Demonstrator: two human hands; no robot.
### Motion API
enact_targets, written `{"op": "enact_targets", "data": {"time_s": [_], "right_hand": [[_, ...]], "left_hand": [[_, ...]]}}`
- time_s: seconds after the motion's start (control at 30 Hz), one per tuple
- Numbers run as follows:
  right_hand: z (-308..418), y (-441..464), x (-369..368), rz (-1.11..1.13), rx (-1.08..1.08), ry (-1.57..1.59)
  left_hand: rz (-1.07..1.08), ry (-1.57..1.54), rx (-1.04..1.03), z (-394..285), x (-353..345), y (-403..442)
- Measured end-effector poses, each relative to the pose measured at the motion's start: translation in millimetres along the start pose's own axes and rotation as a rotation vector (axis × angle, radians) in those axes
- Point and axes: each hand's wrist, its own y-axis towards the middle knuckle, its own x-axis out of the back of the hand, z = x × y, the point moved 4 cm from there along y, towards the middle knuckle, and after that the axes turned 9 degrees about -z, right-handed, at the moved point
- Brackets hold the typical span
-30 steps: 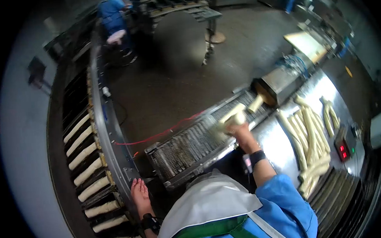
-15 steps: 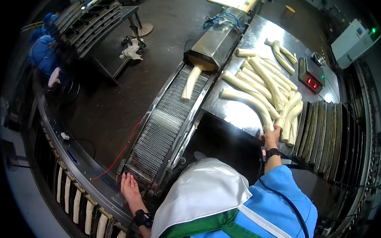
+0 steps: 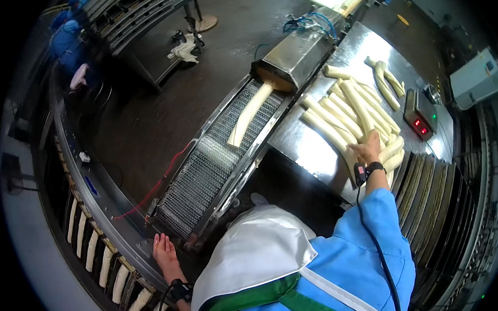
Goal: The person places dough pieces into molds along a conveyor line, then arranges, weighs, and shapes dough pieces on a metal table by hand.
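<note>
1. Head view, clock face centred on the picture: I have the right hand [image 3: 367, 146] at 3 o'clock, palm down on the near end of the pale dough strips [image 3: 332, 114]. Its grip is wide, with the thumb and fingers spread and touching the pile.
2. At 7 to 8 o'clock I see the left hand [image 3: 165, 253], palm up beside the lower end of the mesh conveyor [image 3: 189, 192]. Its grip is wide and holds nothing.
3. The dough strips lie heaped lengthwise on the metal bench [image 3: 312, 159], between 2 and 3 o'clock; a smaller group [image 3: 384, 86] sits apart, near the digital scale [image 3: 421, 112].
4. Toward 12 o'clock, one long strip [image 3: 251, 116] rests on the conveyor, its far end at the mouth of the metal housing [image 3: 301, 52].
5. Around 8 o'clock, more dough pieces [image 3: 92, 251] lie in separate dark slots beyond the curved rail [image 3: 102, 205].
6. Dark ridged trays [image 3: 431, 202] stand close together at 4 o'clock, just beside the bench.
7. Out at 10 o'clock I make out a co-worker in blue [image 3: 67, 47].
</note>
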Motion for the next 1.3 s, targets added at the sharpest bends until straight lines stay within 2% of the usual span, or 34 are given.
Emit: {"op": "enact_targets", "data": {"time_s": [0.07,0.1,0.13,0.2,0.27,0.33,0.4,0.47,0.63,0.73,0.87,0.93,0.97,1.07,1.13,1.3], "right_hand": [[6,26,-6,0.215,-0.216,0.139],[10,32,-7,0.127,-0.205,0.112],[15,39,-8,0.133,-0.201,0.108],[22,50,-7,0.172,-0.333,0.047],[26,56,-22,0.225,-0.219,0.235],[39,54,-42,0.137,-0.058,0.140],[70,27,-25,0.028,0.121,-0.075],[78,3,-21,-0.156,0.208,0.054],[77,-34,-12,-0.197,0.348,0.052],[81,-47,0,-0.062,0.286,-0.023],[74,-33,-11,0.011,0.225,-0.068],[70,-28,-20,0.106,0.116,-0.065],[67,-28,-31,0.079,0.133,-0.063],[73,-42,-38,0.205,0.187,-0.062],[82,-56,-31,0.209,0.290,-0.119],[89,-56,-28,0.278,0.275,-0.165]], "left_hand": [[-0.035,-0.042,0.002,3,14,-6],[-0.046,-0.043,0.002,5,20,-7],[-0.053,-0.056,0.016,8,25,-9],[-0.058,-0.059,0.033,13,31,-12],[0.006,-0.055,0.011,13,30,-15],[0.030,-0.021,0.005,13,28,-15],[0.060,0.010,0.004,13,20,-15],[0.142,0.010,-0.002,7,8,-18],[0.148,0.017,-0.027,-1,-17,-27],[0.099,0.017,-0.030,0,-18,-20],[0.081,0.023,-0.006,7,-16,-7],[0.059,0.001,-0.016,6,-17,-9],[0.077,0.011,-0.015,9,-16,-5],[0.063,-0.017,-0.014,9,-16,-3],[0.069,0.005,0.011,6,-26,-11],[0.125,0.130,-0.087,-10,-68,-21]]}}
